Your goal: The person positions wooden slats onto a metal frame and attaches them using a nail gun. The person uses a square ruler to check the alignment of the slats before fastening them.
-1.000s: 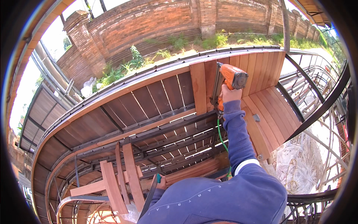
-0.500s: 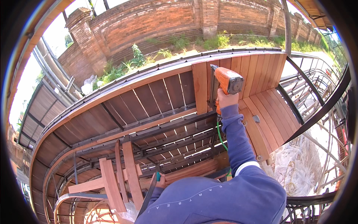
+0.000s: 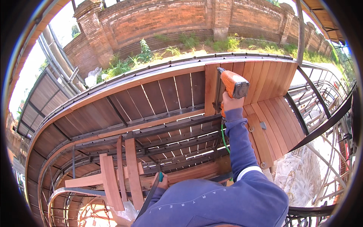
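Your right hand [image 3: 231, 103] is wrapped tight round the grip of the orange nail gun [image 3: 231, 86], arm stretched out full. The gun sits near the far edge of the curved deck, nose down on the seam between the newest light plank [image 3: 211, 89] and the light boards [image 3: 264, 81] already laid to its right. Holding it upright over the seam looks like the way to keep the nose square to the plank. The nose tip is behind the gun body, so contact with the wood is not visible.

A green hose [image 3: 224, 138] drops from the gun handle along your sleeve, kept close to the arm so it stays off the boards.

Your left hand [image 3: 163, 181] is low, near the deck's near edge, fingers closed on a thin dark bar [image 3: 149, 196] with a teal end. It's mostly hidden behind your blue sweatshirt, so I can't tell what the bar is.

Loose planks [image 3: 130, 166] lie across the open steel frame [image 3: 170, 130] near the left end, within reach of that hand. Dark older boards [image 3: 159, 96] cover the deck left of the light plank. A brick wall [image 3: 159, 22] runs beyond the far edge. Scaffold rails [image 3: 321, 98] at the right end are bent by the lens and hard to read.
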